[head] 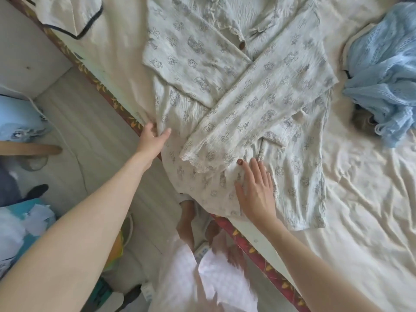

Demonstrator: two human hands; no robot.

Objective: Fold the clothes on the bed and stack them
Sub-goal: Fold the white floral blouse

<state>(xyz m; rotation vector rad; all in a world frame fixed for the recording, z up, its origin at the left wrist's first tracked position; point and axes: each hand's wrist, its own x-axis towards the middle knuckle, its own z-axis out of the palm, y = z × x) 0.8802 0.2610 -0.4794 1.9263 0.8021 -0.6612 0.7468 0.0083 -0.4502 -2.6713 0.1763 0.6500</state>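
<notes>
Pinching the side edge of a pale printed pajama shirt (236, 113) between thumb and fingers, the left hand (153, 139) holds the cloth right at the rim of the bed (371, 221). Over by the lower front of the shirt the right hand (255, 188) lies flat on the fabric, fingers straight and a little spread, pressing down and gripping nothing; its fingertips end just beside a small brown button (240, 162). That shirt is spread across the near part of the bed on a wrinkled cream sheet, front side up, with both long sleeves folded in so they cross over the chest, the right-hand sleeve lying on top and its lace-trimmed cuff reaching down toward the button. Part of the hem hangs slightly over the bed's edge. A crumpled light blue knitted garment (382, 70) sits well apart at the far right of the bed. A cream garment with dark piping (67, 16) lies at the top left corner. Along the mattress side runs a red patterned border (252, 246), and beside it is a pale wooden floor (94, 140).
</notes>
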